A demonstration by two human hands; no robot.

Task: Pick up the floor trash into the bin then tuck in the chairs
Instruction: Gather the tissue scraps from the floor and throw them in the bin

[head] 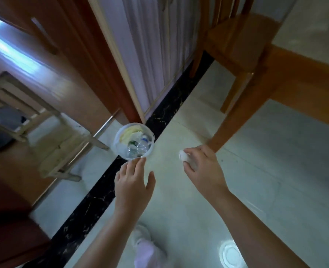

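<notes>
My right hand is curled around a small white wad of trash, which pokes out between my thumb and fingertips; the rest of it is hidden in my grip. My left hand is spread open and holds nothing, fingers stretched forward so that the tips sit at the near rim of the bin. The bin is a small round white one just ahead of my left hand and off to the left of my right; inside it I can see clear plastic bottles and some pale crumpled paper. It stands on the pale tiled floor, beside a dark strip of tile running diagonally under my left arm. Just beyond my right hand is a wooden table leg, and further past it a wooden chair. Far left of my left hand stands a light-coloured chair. Below my arms my white shoe shows.
</notes>
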